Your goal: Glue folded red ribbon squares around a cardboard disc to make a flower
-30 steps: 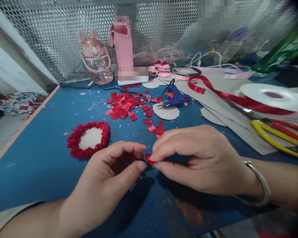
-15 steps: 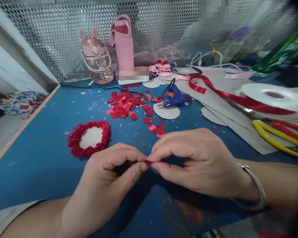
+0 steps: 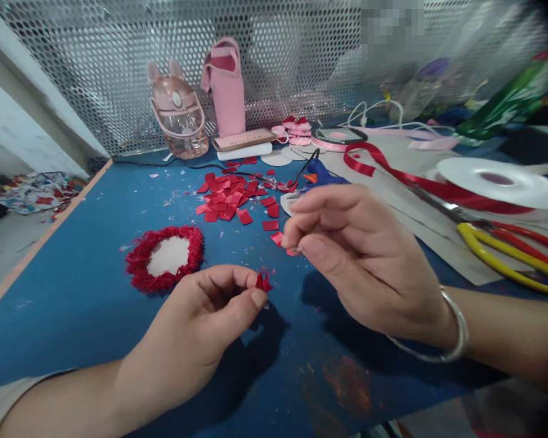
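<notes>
Between the thumb and fingertips of my left hand [image 3: 210, 310] is a small folded piece of red ribbon [image 3: 263, 282], its pointed edges sticking out past the thumb. My right hand [image 3: 360, 261] is raised to the right of it, apart from the ribbon piece, with loosely curled fingers and no object visible in them. Beyond my left hand lies a card disc [image 3: 168, 255] ringed by a frayed red ribbon border [image 3: 139, 267]. A pile of cut red ribbon squares [image 3: 226, 196] lies farther back. My right hand partly covers the blue glue gun [image 3: 326, 174] and the white disc under it.
To the right are yellow-and-orange-handled scissors [image 3: 488, 249], a white ribbon spool [image 3: 497, 179], loose red ribbon [image 3: 393, 161] and card sheets [image 3: 456, 261]. A pink bottle [image 3: 182, 121], a pink pouch [image 3: 228, 97] and a phone [image 3: 244, 140] stand or lie along the mesh panel.
My right hand has let go of the red ribbon piece and moved up and right, fingers loosening. My left hand keeps the piece, shifted slightly left.
</notes>
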`<state>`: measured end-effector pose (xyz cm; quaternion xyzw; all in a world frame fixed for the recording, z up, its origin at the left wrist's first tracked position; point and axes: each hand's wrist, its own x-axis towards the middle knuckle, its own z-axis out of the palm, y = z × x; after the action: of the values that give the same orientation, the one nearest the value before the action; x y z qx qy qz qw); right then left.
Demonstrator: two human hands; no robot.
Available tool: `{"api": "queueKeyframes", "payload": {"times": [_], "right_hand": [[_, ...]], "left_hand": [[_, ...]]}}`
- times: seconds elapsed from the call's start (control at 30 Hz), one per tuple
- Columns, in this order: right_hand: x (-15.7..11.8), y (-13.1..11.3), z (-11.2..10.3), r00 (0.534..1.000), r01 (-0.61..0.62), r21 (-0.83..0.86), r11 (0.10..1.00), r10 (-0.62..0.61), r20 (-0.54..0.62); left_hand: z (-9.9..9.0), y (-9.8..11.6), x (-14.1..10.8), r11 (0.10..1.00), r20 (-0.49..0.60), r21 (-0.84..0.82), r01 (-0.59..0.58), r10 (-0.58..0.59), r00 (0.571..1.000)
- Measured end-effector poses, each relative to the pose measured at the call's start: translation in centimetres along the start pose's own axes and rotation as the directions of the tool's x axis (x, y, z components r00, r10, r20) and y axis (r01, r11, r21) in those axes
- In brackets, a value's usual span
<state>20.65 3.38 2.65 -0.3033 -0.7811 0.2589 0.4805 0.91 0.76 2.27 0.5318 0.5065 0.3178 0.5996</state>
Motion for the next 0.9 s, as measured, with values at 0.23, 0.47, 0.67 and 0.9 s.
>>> {"api": "queueKeyframes", "payload": {"times": [0.23, 0.47, 0.67, 0.9], "right_hand": [[1.0, 0.2, -0.2, 0.993, 0.056, -0.116, 0.992, -0.043, 0.11], [1.3, -0.2, -1.1, 0.914, 0.107, 0.07, 0.992, -0.126, 0.385], [1.3, -0.8, -1.6, 0.841, 0.186, 0.031, 0.982, -0.176, 0.512], [1.1, -0.2, -1.6, 0.818, 0.31, -0.083, 0.947, -0.221, 0.531]], "left_hand": [[0.3, 0.3, -0.1, 0.999, 0.046, -0.038, -0.003, 0.004, 0.999], [0.0, 0.1, -0.3, 0.998, 0.071, -0.062, -0.022, 0.027, 0.997], [0.0, 0.1, -0.7, 0.999, 0.188, 0.038, 0.011, -0.018, 0.982], [0.2, 0.2, -0.6, 0.994, 0.183, 0.111, 0.014, -0.035, 0.982]]}}
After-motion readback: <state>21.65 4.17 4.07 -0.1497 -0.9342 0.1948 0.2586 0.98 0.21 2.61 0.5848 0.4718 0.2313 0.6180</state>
